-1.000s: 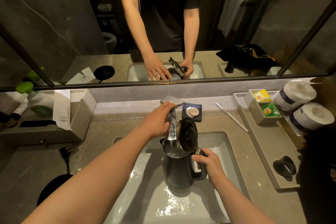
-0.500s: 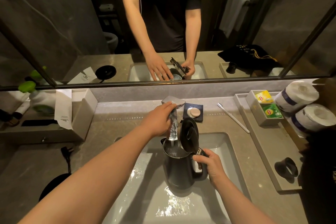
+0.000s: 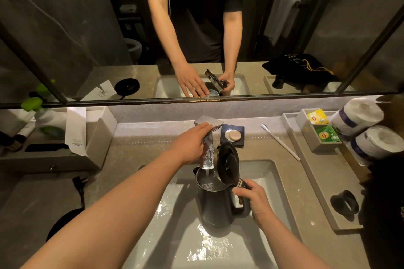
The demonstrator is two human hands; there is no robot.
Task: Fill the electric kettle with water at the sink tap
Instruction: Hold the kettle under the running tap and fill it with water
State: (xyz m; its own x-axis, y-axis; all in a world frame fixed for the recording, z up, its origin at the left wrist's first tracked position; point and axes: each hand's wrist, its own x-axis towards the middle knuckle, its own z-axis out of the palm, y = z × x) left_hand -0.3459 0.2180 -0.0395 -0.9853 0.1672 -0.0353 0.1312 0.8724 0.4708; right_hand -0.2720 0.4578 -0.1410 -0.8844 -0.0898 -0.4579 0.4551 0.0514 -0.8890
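A dark grey electric kettle stands upright in the white sink basin, its black lid flipped up. My right hand grips the kettle's handle. A chrome tap reaches over the kettle's mouth, and a stream of water falls from its spout into the kettle, where water shows inside. My left hand rests on the tap lever at the top, fingers laid over it.
A round soap on a dark dish and a white toothbrush lie behind the sink. A grey tray on the right holds tea bags, toilet rolls and a black ring. The black kettle base sits on the counter at left.
My left hand's fingers have stretched a little further over the tap lever. Water keeps running into the kettle, which my right hand holds in the same place.
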